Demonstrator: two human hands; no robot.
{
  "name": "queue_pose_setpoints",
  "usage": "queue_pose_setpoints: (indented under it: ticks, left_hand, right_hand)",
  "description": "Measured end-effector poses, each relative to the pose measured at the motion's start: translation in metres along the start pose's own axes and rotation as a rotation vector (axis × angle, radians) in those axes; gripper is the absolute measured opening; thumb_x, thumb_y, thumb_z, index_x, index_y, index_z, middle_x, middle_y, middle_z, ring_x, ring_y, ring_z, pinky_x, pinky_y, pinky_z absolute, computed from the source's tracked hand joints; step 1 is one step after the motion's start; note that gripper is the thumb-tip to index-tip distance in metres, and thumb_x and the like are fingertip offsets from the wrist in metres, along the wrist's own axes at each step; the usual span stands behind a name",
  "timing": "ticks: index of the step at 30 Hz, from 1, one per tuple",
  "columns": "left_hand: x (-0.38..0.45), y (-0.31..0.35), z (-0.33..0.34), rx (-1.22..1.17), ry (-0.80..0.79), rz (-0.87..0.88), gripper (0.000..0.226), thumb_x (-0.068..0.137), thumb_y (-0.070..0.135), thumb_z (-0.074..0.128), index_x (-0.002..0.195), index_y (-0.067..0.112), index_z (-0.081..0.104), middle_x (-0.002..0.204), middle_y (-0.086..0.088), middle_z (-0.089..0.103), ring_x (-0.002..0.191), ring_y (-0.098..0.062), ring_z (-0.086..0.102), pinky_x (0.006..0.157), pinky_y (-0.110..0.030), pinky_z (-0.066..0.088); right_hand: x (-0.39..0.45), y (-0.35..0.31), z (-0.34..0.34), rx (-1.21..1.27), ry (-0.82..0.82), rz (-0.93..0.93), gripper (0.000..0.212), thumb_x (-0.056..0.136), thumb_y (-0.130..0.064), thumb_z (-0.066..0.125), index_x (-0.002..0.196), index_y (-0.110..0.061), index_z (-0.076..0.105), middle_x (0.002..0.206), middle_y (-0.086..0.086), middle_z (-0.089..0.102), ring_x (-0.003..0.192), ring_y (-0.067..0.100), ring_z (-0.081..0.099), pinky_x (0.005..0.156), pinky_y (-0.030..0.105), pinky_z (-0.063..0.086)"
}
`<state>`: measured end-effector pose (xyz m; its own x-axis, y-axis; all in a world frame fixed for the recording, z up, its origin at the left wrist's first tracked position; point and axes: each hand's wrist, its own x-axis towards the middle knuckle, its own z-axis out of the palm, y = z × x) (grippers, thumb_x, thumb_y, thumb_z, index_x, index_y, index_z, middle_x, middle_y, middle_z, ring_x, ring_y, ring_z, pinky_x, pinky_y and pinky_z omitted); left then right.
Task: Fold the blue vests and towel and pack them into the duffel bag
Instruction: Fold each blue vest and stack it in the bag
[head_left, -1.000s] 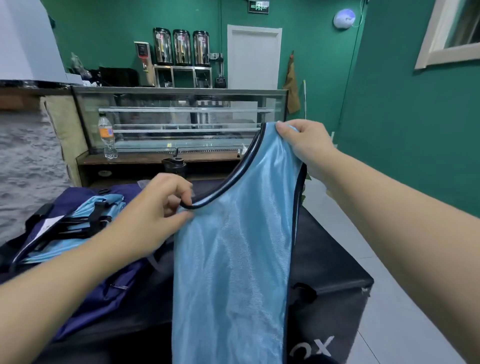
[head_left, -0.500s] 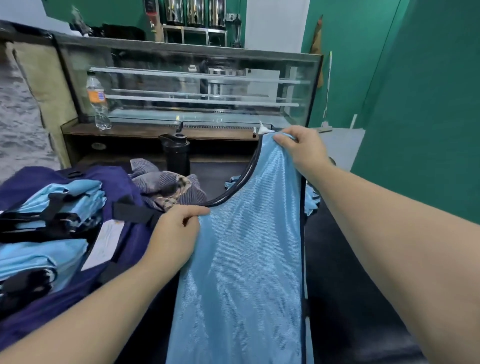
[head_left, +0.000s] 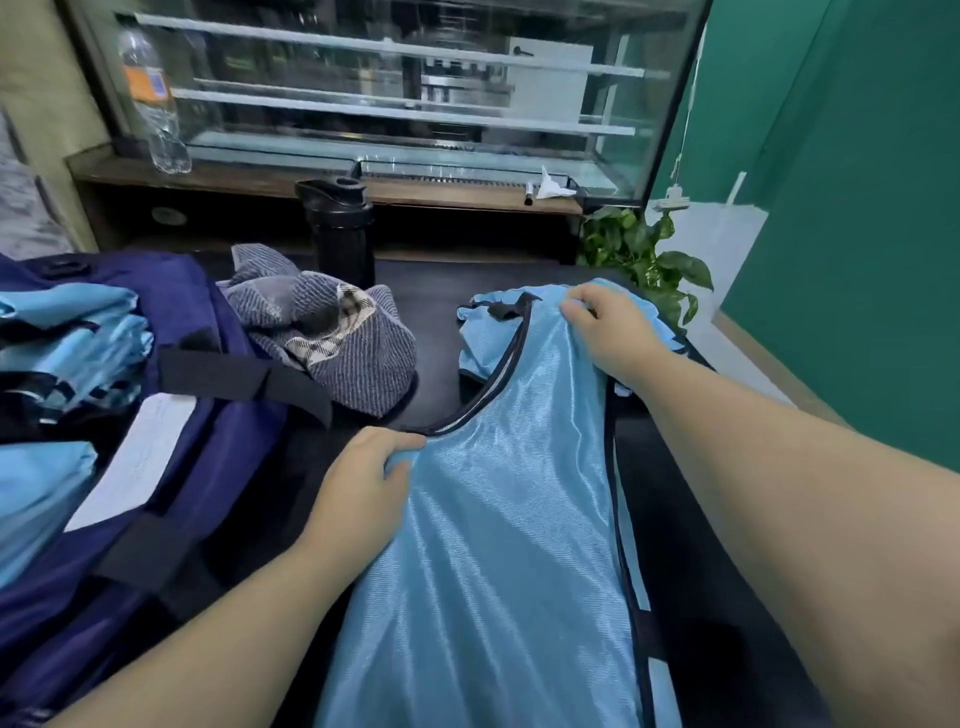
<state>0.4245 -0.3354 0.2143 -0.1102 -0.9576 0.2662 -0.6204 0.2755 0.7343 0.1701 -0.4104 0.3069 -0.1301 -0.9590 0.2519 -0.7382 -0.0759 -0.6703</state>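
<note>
**Vest down on the desk, both hands on its top edge**

The shiny light-blue mesh vest with dark trim lies flat along the black desk, long axis running straight away from the person, hem near the body and shoulders at the far end. The right hand sits farthest out, fingers curled over and gripping the far shoulder strap. The left hand is nearer, thumb and fingers pinching the fabric right at the bottom of the dark neckline curve. So the cloth stretches between the two grips, and any fold, by my read, has to run across or along that axis. The navy duffel bag waits just left of the left hand, folded blue vests already inside. The crumpled grey striped towel lies behind the bag's strap, apart from the vest.

Against half a second ago: the vest hung in the air from both hands; now it is laid down, the right hand lower and farther forward, and the view has tipped down toward the desk.
</note>
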Motion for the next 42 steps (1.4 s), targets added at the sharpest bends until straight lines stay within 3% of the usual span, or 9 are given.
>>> queue_pose_setpoints:
  ticks: [6,13,19,26,29,31,34,37,42]
  left_hand:
    - [0.009,-0.013,-0.002,0.031,-0.149,-0.021,0.028,0.09,0.003,0.057,0.111,0.016,0.068,0.104,0.01,0.058,0.103,-0.007,0.054,0.09,-0.013,0.034]
    - [0.013,-0.012,-0.005,0.077,-0.224,-0.027,0.032,0.091,0.002,0.053,0.115,0.017,0.068,0.111,0.007,0.056,0.113,-0.011,0.051,0.096,-0.016,0.031]
    - [0.013,-0.013,-0.006,0.071,-0.237,-0.055,0.031,0.091,0.002,0.053,0.114,0.018,0.068,0.113,0.004,0.055,0.117,-0.017,0.051,0.102,-0.022,0.032]
    - [0.013,-0.013,-0.007,0.047,-0.243,-0.073,0.031,0.093,0.004,0.052,0.116,0.019,0.066,0.117,0.004,0.053,0.117,-0.015,0.05,0.096,-0.019,0.033]
    - [0.014,-0.012,-0.006,0.033,-0.233,-0.081,0.032,0.092,0.004,0.051,0.114,0.02,0.067,0.116,0.005,0.054,0.113,-0.014,0.051,0.088,-0.016,0.035]
    - [0.014,-0.011,-0.007,0.023,-0.228,-0.094,0.032,0.093,0.004,0.05,0.114,0.021,0.067,0.116,0.005,0.054,0.105,-0.01,0.052,0.074,-0.009,0.036]
    - [0.013,-0.011,-0.009,-0.008,-0.216,-0.118,0.03,0.093,0.005,0.051,0.113,0.021,0.067,0.115,0.007,0.054,0.091,-0.01,0.056,0.06,-0.002,0.038]
    - [0.013,-0.009,-0.009,-0.072,-0.211,-0.163,0.03,0.092,0.004,0.053,0.109,0.022,0.068,0.111,0.003,0.059,0.075,-0.019,0.057,0.051,-0.009,0.039]
    - [0.012,-0.01,-0.012,-0.158,-0.223,-0.202,0.033,0.091,0.003,0.055,0.097,0.034,0.066,0.102,-0.017,0.065,0.071,-0.019,0.046,0.062,-0.027,0.037]
  right_hand:
    - [-0.014,0.001,0.001,-0.044,0.012,-0.003,0.019,0.098,-0.027,0.051,0.083,-0.017,0.058,0.068,-0.01,0.049,0.061,0.007,0.043,0.055,0.024,0.033]
    - [-0.076,-0.03,-0.025,-0.194,-0.021,-0.179,0.015,0.092,-0.028,0.061,0.085,-0.017,0.067,0.084,0.001,0.065,0.075,0.013,0.054,0.068,0.025,0.041]
    - [-0.137,-0.035,-0.02,-0.231,-0.161,-0.387,0.009,0.088,-0.03,0.064,0.089,-0.023,0.069,0.07,-0.011,0.053,0.071,0.009,0.046,0.069,0.027,0.036]
    - [-0.18,-0.009,0.01,-0.494,-0.359,-0.588,0.044,0.073,-0.033,0.039,0.109,-0.037,0.065,0.067,-0.014,0.049,0.067,0.011,0.055,0.064,0.024,0.033]
    - [-0.18,-0.005,0.01,-0.43,-0.532,-0.417,0.054,0.076,-0.062,0.032,0.118,-0.042,0.059,0.084,-0.015,0.05,0.089,0.005,0.048,0.085,0.029,0.031]
    - [-0.171,0.002,0.007,-0.239,-0.428,-0.219,0.055,0.068,-0.078,0.037,0.096,-0.04,0.065,0.089,-0.014,0.057,0.092,0.002,0.048,0.093,0.031,0.033]
    - [-0.141,0.015,-0.002,-0.042,-0.106,0.154,0.036,0.074,-0.063,0.061,0.083,-0.029,0.058,0.09,-0.009,0.058,0.09,0.012,0.055,0.079,0.029,0.042]
    - [-0.127,0.018,-0.008,0.192,-0.29,0.538,0.047,0.078,-0.057,0.067,0.105,-0.02,0.056,0.099,-0.008,0.055,0.09,0.008,0.051,0.077,0.026,0.039]
    - [-0.118,0.007,-0.004,0.158,-0.473,0.534,0.036,0.078,-0.04,0.076,0.103,-0.016,0.065,0.095,-0.01,0.062,0.081,-0.002,0.053,0.062,0.013,0.036]
